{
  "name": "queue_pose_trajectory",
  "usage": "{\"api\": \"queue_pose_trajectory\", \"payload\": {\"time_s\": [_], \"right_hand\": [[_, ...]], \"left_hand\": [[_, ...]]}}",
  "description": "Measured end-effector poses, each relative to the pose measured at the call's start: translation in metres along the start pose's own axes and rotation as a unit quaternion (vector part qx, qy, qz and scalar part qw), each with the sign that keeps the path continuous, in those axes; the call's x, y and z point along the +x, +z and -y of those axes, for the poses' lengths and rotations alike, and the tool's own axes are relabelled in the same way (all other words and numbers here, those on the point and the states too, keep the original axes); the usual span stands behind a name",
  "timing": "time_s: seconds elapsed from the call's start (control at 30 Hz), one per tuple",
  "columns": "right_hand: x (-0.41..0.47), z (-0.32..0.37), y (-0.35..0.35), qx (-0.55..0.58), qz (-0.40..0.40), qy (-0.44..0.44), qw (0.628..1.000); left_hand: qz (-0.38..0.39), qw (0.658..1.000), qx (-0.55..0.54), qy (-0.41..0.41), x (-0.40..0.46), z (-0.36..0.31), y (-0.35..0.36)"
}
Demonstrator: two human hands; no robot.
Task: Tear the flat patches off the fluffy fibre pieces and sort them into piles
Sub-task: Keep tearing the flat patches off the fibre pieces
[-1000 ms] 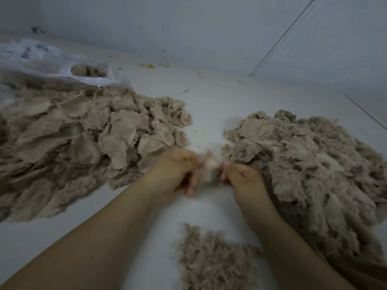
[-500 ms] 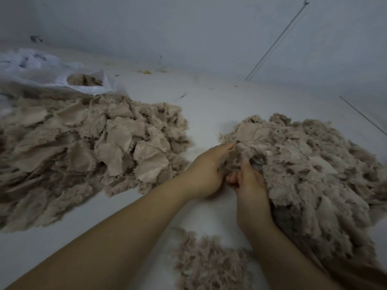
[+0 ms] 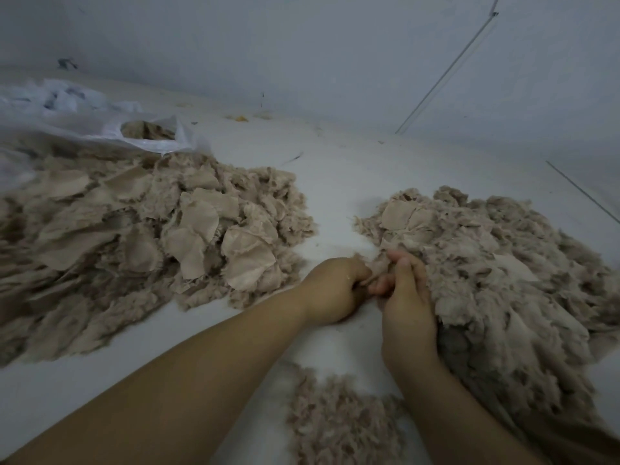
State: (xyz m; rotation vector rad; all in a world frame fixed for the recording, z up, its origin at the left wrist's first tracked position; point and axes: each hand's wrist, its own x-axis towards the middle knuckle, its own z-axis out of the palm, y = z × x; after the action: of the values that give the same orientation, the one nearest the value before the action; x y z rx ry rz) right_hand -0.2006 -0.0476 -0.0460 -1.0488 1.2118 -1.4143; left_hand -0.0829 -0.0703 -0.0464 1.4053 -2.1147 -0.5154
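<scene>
Both hands met at the near edge of the big fluffy heap, and that meeting seemed the point of the pose: the left hand was curled shut, its fingers pinching a tuft of fibre, while the right hand lay half buried against the heap with its fingers closed on the same tuft from the other side. With one grip on each side of it, the piece could be pulled in two, which is likely why the hands were so close, knuckles almost touching. Whether a flat patch was between them could not be told; the fibre hid it. The unsorted heap sat directly to the right of the fingers and beyond them, touching the right hand, so new pieces could be drawn without reaching; one pale flat patch showed on its far edge, just past the fingers. Well to the left of the fingers, across a bare strip of the white table, spread the pile of torn-off patches, many lying flat and overlapping, a short toss from the left hand. Below the fingers, between the two forearms, lay a smaller pile of loose fluff, probably the cleaned fibre dropped straight down. Far off to the upper left a white plastic bag held more of the stuff.
</scene>
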Motion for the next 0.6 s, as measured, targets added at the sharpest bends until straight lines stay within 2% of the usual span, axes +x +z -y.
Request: {"api": "queue_pose_trajectory", "payload": {"time_s": [0.17,0.43,0.6], "right_hand": [[-0.002,0.005,0.003,0.022,0.086,0.024,0.996],[0.002,0.01,0.0,0.088,0.122,0.089,0.985],[0.002,0.007,0.003,0.065,0.159,0.085,0.981]], "left_hand": [[-0.039,0.999,-0.02,0.011,-0.03,0.014,-0.007],[-0.147,0.967,-0.186,-0.089,-0.053,0.01,-0.01],[-0.092,0.953,-0.274,-0.094,-0.056,-0.001,-0.016]]}}
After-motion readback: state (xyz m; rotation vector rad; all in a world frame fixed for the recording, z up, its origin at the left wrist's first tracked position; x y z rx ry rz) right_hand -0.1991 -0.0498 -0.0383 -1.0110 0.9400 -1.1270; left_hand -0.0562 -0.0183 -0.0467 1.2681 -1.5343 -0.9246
